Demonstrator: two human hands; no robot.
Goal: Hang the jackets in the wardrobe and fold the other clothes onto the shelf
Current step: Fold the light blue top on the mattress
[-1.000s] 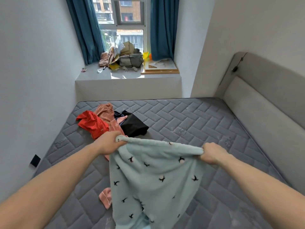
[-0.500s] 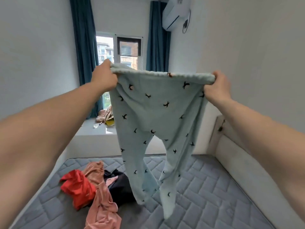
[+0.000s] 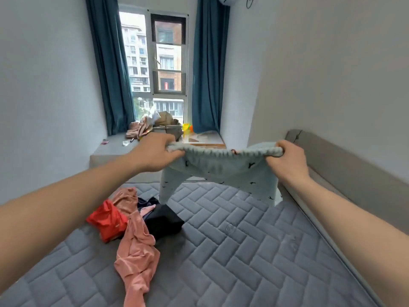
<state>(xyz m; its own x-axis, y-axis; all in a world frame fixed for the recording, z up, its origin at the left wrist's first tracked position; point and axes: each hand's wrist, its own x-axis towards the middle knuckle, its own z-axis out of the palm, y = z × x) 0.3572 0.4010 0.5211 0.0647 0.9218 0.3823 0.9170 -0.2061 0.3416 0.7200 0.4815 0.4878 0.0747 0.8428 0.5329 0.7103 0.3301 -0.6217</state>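
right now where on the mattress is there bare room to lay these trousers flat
The widest bare stretch of mattress lies right of the clothes pile, running to the headboard. A smaller bare patch sits at the near left corner, beside the wall. The middle left is crowded by the pile. Both hands, left and right, grip the trousers by the waistband.

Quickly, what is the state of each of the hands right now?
Left hand: closed, gripping the left end of the waistband of the light blue trousers.
Right hand: closed, gripping the right end of the same waistband.
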